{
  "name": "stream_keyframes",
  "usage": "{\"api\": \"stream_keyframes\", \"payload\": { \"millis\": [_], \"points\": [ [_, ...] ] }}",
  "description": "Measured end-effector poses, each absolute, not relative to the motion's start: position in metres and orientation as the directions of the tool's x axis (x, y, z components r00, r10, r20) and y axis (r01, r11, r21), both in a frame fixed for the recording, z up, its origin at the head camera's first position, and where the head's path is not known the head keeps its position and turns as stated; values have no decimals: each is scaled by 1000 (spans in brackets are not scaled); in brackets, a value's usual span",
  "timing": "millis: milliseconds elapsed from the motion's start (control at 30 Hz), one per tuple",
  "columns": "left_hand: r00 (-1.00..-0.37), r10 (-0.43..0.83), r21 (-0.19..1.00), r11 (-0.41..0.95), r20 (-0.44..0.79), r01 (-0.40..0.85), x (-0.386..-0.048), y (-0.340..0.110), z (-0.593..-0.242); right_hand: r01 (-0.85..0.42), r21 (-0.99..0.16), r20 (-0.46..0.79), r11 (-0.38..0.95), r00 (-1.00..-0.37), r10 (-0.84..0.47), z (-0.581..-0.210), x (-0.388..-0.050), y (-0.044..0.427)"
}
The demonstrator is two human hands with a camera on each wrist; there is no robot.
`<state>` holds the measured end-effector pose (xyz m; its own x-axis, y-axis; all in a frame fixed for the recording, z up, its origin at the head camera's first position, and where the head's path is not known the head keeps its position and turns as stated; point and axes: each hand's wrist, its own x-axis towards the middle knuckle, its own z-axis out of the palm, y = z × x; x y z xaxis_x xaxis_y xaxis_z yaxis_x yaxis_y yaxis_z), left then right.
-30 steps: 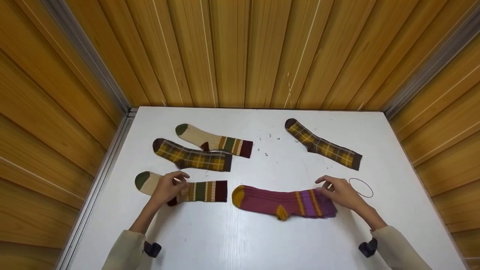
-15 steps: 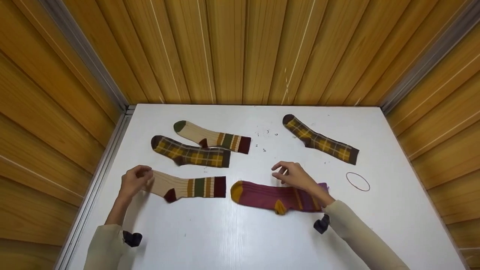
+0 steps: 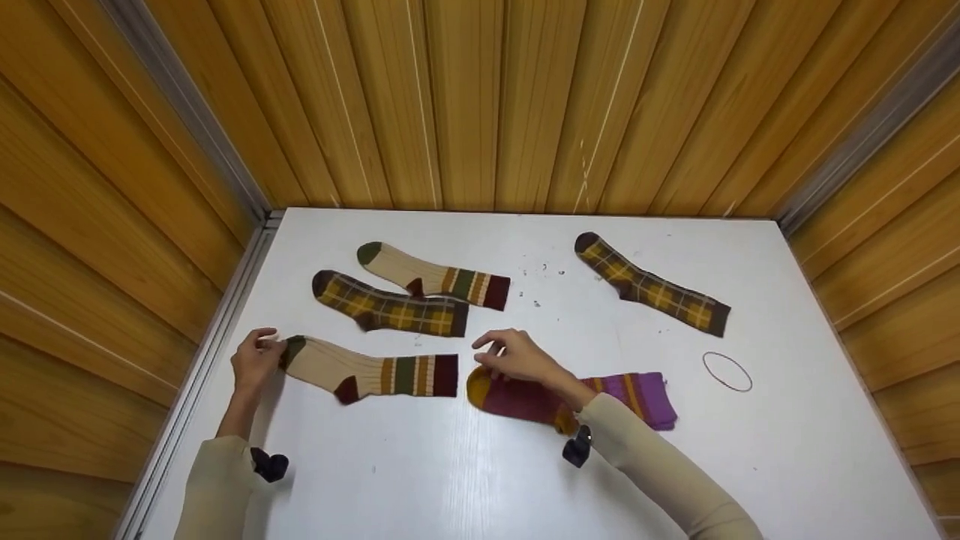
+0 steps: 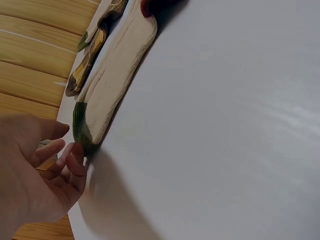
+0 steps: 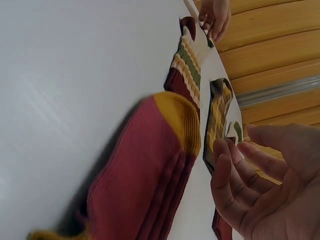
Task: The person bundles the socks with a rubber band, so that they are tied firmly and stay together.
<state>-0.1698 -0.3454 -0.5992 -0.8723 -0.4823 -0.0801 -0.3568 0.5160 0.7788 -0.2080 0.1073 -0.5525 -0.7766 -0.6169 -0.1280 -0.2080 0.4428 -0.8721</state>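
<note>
My left hand (image 3: 256, 366) is at the green toe of a cream sock (image 3: 326, 364) with striped cuff, lying at the left front. In the left wrist view its fingertips (image 4: 76, 156) are against or just beside the green toe (image 4: 82, 131), thumb apart and nothing pinched. My right hand (image 3: 523, 358) hovers above the yellow toe of a magenta sock (image 3: 517, 399) with purple cuff. Its loosely bent fingers (image 5: 223, 187) hold nothing in the right wrist view. My forearm and wrist camera hide part of the magenta sock's middle.
Behind the front cream sock lie a brown-yellow plaid sock (image 3: 397, 311) and a second cream striped sock (image 3: 431, 274), touching or nearly so. Another plaid sock (image 3: 652, 289) is at the back right. A thin loop (image 3: 727, 372) lies on the white table (image 3: 420, 480). Wood-look panels (image 3: 480, 105) enclose it.
My left hand has slid left along the cream sock from near its heel to its toe. The right hand has moved left from the magenta sock's cuff to above its toe.
</note>
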Motion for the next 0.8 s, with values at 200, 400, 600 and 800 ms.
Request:
{"api": "stream_keyframes", "payload": {
  "millis": [200, 400, 600, 800],
  "points": [
    [-873, -487, 763, 558, -18, -327, -172, -348, -601, -151, -891, -176, 428, -754, -632, -563, -209, 79],
    [-886, -464, 747, 584, -15, -319, -170, -347, -604, -169, -857, -155, 487, -816, -557, -578, -212, 67],
    [-884, -468, 715, 612, -18, -339, -166, -348, -604, -229, -703, -133, 673, -887, -442, -592, -206, 55],
    [-910, -413, 712, 629, -35, -313, -163, -350, -603, -269, -608, -97, 747, -909, -406, -595, -200, 45]
  ]
}}
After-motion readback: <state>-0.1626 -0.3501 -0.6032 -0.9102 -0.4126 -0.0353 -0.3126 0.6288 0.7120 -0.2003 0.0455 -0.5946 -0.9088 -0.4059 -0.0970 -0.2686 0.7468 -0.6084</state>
